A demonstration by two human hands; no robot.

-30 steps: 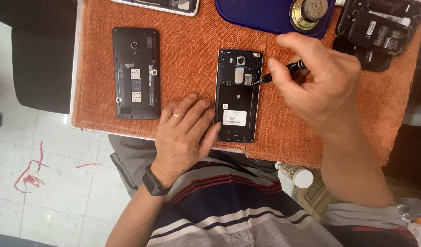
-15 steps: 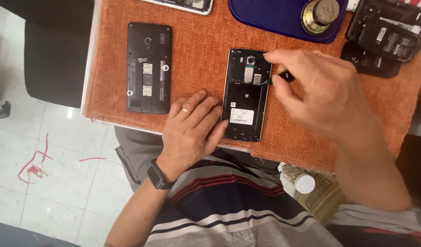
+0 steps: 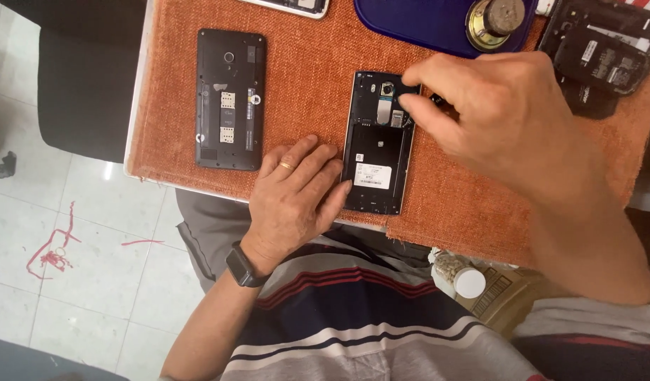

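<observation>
The opened phone (image 3: pixel 378 144) lies back-up at the centre of the frame on the orange mat (image 3: pixel 311 77), its cover off and its camera, slots and labelled battery bay exposed. It looks light, stiff and thin, with fragile small parts near its top end; it is best held by its long edges, away from the bared board. The left hand (image 3: pixel 295 197) rests flat and unclenched on the mat, fingertips touching the phone's left edge. The right hand (image 3: pixel 505 116) is pinched closed around a slim dark tool (image 3: pixel 438 101) at the phone's upper right corner. A second open phone (image 3: pixel 230 99) lies at upper left, a blue tray (image 3: pixel 424 25) at the top.
</observation>
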